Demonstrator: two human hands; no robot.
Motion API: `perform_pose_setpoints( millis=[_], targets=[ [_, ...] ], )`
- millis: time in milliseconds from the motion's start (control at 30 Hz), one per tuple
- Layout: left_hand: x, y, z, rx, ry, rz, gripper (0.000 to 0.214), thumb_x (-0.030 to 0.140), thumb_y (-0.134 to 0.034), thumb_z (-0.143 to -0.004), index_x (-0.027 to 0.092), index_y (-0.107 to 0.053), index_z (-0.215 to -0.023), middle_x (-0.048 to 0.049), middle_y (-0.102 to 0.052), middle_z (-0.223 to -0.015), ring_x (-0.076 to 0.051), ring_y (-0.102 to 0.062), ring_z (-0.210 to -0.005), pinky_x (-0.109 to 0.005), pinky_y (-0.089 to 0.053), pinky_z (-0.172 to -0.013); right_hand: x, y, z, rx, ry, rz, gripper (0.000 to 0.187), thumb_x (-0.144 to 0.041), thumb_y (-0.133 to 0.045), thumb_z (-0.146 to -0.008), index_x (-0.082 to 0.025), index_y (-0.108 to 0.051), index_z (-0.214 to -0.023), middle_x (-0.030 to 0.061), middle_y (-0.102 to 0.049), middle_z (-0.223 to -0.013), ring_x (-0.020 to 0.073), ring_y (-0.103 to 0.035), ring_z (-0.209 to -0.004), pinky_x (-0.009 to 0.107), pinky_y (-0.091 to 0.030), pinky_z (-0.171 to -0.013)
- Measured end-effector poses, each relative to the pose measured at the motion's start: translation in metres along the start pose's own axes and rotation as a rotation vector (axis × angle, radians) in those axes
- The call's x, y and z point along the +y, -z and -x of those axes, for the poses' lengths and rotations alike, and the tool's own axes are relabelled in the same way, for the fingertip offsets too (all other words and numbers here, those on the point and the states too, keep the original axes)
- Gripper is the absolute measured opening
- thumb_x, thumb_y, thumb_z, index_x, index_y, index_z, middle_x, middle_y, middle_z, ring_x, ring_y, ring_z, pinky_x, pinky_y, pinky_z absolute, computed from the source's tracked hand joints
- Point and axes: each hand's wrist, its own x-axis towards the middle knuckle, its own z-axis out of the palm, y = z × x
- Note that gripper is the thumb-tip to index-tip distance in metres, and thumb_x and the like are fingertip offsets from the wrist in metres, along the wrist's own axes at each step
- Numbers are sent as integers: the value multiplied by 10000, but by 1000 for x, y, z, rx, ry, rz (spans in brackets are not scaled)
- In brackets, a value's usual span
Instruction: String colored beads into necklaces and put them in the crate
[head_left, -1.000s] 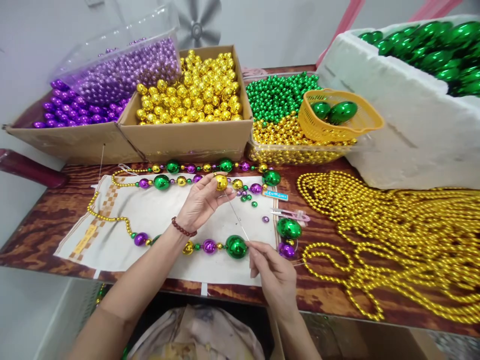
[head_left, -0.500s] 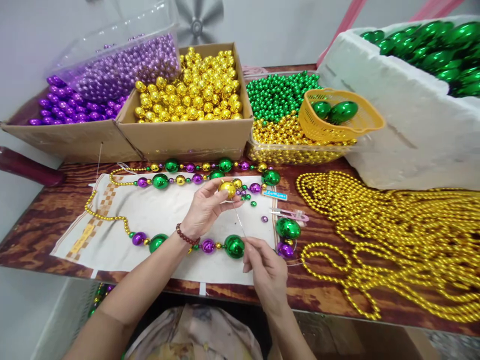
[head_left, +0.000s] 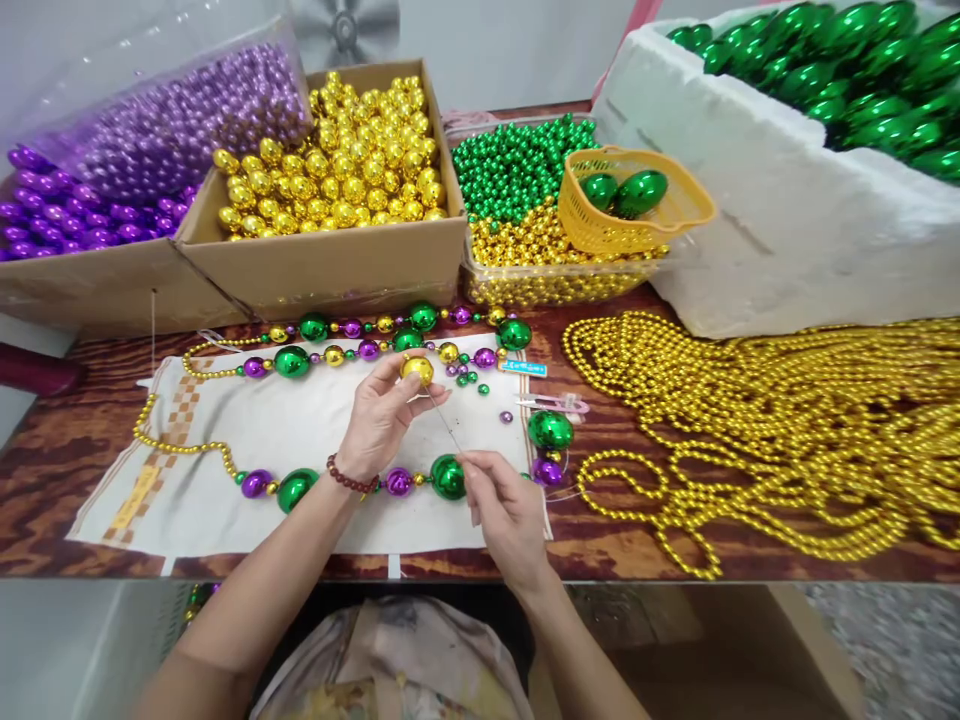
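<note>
Left hand [head_left: 375,415]: my thumb and fingers are pressed around a gold bead [head_left: 417,371], pinching it above the cloth; a brown bead bracelet [head_left: 352,478] circles the wrist behind them.
Right hand [head_left: 510,510]: thumb and forefinger pinch a needle [head_left: 448,425], the other fingers curled in toward my palm.
Needle: it slants up from my right fingertips to the underside of the gold bead at my left ones (whether its tip is inside the hole, I can't tell).
Near strand [head_left: 398,482]: purple, gold and green beads lie in a row below my left fingers; its big green bead [head_left: 448,477] sits just left of my right fingertips.
Far rows [head_left: 292,361]: more strung beads stretch beyond my left fingers and off to their left.
Cloth [head_left: 292,415]: white, spread flat under both sets of fingers, on a dark wooden table [head_left: 45,470].
Loose beads: small green ones [head_left: 472,380] lie just right of my left fingertips, a small purple one [head_left: 506,417] a bit farther right.
Snips [head_left: 559,403]: pink-handled, up and to the right of my right fingers, near a large green oval bead [head_left: 550,430].
Gold chains [head_left: 750,420]: heaped well to the right of my fingers.
Cardboard box [head_left: 330,265]: full of gold balls, past my left fingertips.
Yellow basket [head_left: 637,238]: two green ovals inside, farther off, beyond my right fingers.
</note>
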Motion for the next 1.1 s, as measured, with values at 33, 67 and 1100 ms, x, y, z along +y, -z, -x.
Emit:
perform_pose_setpoints(
  millis=[33, 67, 1100],
  targets=[
    [-1, 0, 0, 4, 2, 8, 362, 328, -846, -737, 206, -717, -1052, 3, -671, -877, -137, -700, -776, -362, -601, -861, 0, 0, -1, -1, 5, -2, 309, -375, -486, -988, -166, -709, -944, -30, -502, -557, 85, -449, -447, 195, -367, -440],
    [-2, 0, 0, 5, 6, 15, 365, 327, -847, -737, 204, -716, -1055, 4, -672, -877, -136, -701, -777, -356, -603, -859, -1, 1, -1, 0, 10, -2, 305, -371, -487, -988, -166, -709, -944, -30, -501, -558, 84, -447, -448, 195, -366, -441],
    [-12, -2, 3, 136, 20, 116, 410, 339, -897, -663, 144, -683, -953, 13, -686, -851, -139, -718, -739, -339, -609, -825, -8, 1, -3, 38, 78, 24, 198, -258, -539, -956, -177, -690, -856, -27, -607, -640, 87, -517, -551, 199, -375, -527]
  ],
)
